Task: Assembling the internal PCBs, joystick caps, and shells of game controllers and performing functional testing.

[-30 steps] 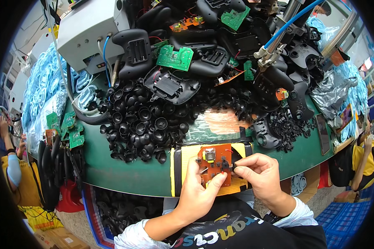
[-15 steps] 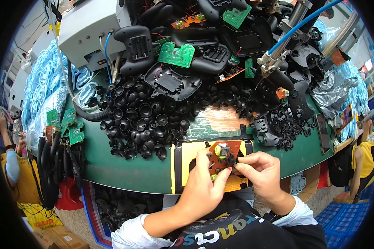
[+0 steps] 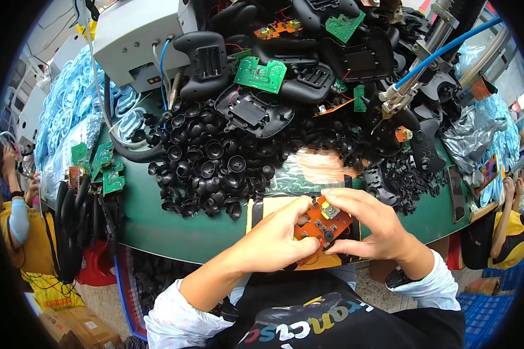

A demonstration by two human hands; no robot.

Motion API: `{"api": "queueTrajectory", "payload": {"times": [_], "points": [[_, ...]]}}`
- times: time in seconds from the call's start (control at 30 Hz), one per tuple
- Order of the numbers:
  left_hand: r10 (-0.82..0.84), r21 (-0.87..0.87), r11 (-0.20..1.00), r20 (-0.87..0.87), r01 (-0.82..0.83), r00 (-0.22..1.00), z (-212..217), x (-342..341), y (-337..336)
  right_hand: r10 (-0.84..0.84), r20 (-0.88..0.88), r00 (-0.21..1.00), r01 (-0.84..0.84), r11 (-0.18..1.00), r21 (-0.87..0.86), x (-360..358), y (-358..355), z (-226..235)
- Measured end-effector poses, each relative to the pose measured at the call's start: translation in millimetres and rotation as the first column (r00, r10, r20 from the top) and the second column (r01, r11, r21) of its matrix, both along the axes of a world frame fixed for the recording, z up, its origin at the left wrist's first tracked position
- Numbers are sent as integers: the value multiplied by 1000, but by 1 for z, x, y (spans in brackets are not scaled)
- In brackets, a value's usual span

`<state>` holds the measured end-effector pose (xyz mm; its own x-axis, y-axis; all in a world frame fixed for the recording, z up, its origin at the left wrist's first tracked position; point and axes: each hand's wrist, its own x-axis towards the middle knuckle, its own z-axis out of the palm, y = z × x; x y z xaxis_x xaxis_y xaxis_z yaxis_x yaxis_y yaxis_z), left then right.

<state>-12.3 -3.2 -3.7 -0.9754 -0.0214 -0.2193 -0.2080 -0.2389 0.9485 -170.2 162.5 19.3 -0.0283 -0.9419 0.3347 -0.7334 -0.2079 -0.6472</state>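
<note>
Head: orange board (image 3: 318, 218), green table (image 3: 157, 230), grey floor (image 3: 108, 302)

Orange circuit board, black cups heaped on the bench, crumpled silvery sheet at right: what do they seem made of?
Orange circuit board: probably rigid laminate, fairly matt; flat, carrying parts.
Black cups: likely moulded plastic, satin; repeated round shapes, soft highlights; rubber possible.
Silvery sheet: probably thin plastic film, glossy; sharp creases, glints; perhaps metallised.

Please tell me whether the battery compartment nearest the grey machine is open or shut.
Open: the battery compartment is uncovered, its ribbed inside in plain view.
</note>
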Motion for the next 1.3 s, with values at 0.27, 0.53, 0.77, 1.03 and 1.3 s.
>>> {"api": "queueTrajectory", "payload": {"times": [0.27, 0.53, 0.77, 1.03, 1.3], "points": [[112, -279, 956, 79, -86, 991, 28, -1, -7, -77, 726, 684, 36, 997, 71, 2, -8, -2], [-54, -602, 786, -292, -139, 955, -15, 33, -5, -343, 897, 279, 399, 891, 216, 11, -12, -23], [138, -601, 739, -306, -303, 942, -24, 33, 16, -389, 838, 382, 499, 850, 167, 16, -5, -25], [171, -730, 461, -485, -505, 858, -23, 42, 24, -440, 752, 491, 457, 865, 208, 19, 15, -37], [132, -769, 300, -553, -565, 823, -26, 46, 29, -486, 596, 639, 488, 856, 174, 31, 10, -35]]}}
